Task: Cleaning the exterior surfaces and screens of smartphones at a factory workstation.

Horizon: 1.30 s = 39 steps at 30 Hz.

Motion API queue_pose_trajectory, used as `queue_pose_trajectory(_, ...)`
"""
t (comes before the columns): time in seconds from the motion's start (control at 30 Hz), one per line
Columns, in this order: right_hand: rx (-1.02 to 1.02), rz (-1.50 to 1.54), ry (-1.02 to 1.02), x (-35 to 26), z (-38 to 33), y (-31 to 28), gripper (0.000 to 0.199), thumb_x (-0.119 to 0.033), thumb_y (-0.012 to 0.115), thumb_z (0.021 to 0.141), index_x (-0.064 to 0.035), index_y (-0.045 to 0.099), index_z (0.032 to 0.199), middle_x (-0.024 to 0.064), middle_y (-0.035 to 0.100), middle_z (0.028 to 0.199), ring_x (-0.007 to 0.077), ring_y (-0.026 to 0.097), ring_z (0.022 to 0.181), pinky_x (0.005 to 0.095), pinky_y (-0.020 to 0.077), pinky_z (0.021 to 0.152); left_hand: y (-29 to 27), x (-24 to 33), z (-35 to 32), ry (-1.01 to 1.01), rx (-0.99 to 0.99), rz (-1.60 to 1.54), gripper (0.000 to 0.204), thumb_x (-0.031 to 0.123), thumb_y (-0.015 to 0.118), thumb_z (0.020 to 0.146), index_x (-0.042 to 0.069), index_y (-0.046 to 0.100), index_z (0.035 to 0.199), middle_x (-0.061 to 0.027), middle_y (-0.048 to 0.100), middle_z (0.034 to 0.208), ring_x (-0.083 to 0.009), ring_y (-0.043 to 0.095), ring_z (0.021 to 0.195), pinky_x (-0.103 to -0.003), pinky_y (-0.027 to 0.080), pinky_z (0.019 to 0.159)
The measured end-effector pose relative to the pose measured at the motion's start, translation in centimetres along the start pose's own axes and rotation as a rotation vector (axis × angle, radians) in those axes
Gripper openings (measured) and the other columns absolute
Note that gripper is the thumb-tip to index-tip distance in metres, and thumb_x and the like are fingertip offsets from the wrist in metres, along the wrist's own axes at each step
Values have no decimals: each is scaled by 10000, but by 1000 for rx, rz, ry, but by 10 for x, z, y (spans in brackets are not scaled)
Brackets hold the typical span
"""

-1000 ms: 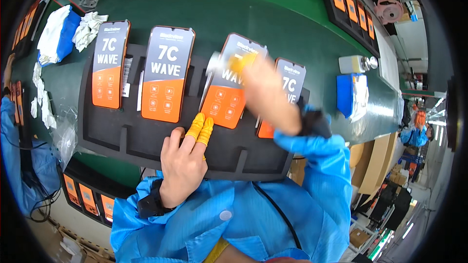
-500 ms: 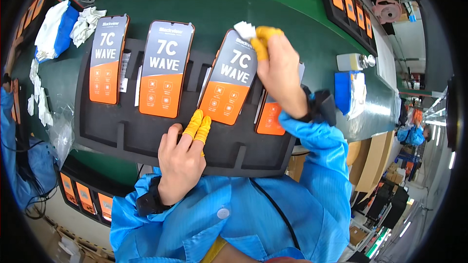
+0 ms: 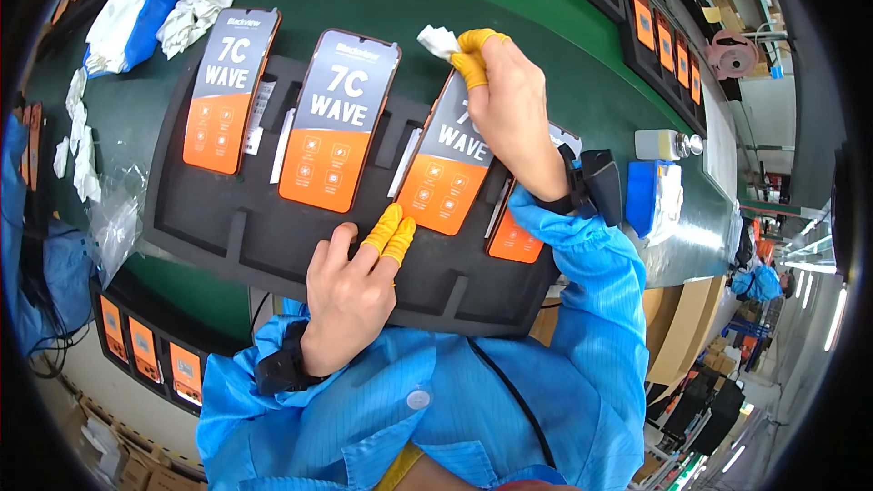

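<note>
Biggest in my view is the dark green table (image 3: pixel 582 82), stretching away toward 12 o'clock. On it I have the black tray (image 3: pixel 282 241), reaching out to 9 o'clock, with four phones in grey and orange. The third phone (image 3: pixel 441 164) from the left sits just off centre at 12 o'clock, leaning clockwise. At 1 o'clock I see the right hand (image 3: pixel 509 105) over its upper part, pinching a folded white cloth (image 3: pixel 438 41) just past the top end. The left hand (image 3: pixel 350 295), between 7 and 8 o'clock, has two fingers extended, pressed together, tips at that phone's lower-left corner; I cannot tell whether they touch. Smallest are the yellow finger cots (image 3: pixel 384 232) on both hands.
</note>
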State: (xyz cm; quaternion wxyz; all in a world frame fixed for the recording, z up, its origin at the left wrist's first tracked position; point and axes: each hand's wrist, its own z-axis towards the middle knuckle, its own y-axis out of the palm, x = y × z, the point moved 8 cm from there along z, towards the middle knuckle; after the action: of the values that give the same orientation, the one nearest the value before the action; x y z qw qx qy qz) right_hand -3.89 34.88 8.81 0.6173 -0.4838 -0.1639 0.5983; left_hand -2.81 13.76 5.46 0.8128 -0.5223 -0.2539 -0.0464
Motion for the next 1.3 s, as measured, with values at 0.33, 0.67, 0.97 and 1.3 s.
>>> queue_pose_trajectory(0.33,-179,83,-172,-60,-70,16,283,6,653,690,-39,607,965,105,531,785,289,570,721,374,481,623,-5,-8,-6,-16,118,-43,174,1,651,616,-3,664,790,-128,595,809,-342,570,877,-378,444,614)
queue_pose_trajectory(0.67,-391,187,-415,-73,-100,7,145,-26,652,643,-39,606,780,71,499,703,234,548,683,345,481,613,-2,-7,-3,-57,26,-25,399,22,654,649,45,643,1047,-95,634,887,-321,566,976,-368,412,651)
queue_pose_trajectory(0.97,-509,103,-338,-64,-125,-3,190,-43,653,646,-32,628,834,72,552,751,228,578,716,336,505,629,-8,-12,-1,-116,33,-59,360,-33,642,707,-22,619,1067,-195,618,917,-340,580,888,-408,454,708)
queue_pose_trajectory(1.3,-208,194,-79,-41,-64,-63,214,1,720,734,-18,652,936,109,645,835,265,641,725,313,513,636,-70,-75,-34,-171,431,119,157,10,743,686,8,685,831,-92,628,778,-296,519,836,-362,434,735)
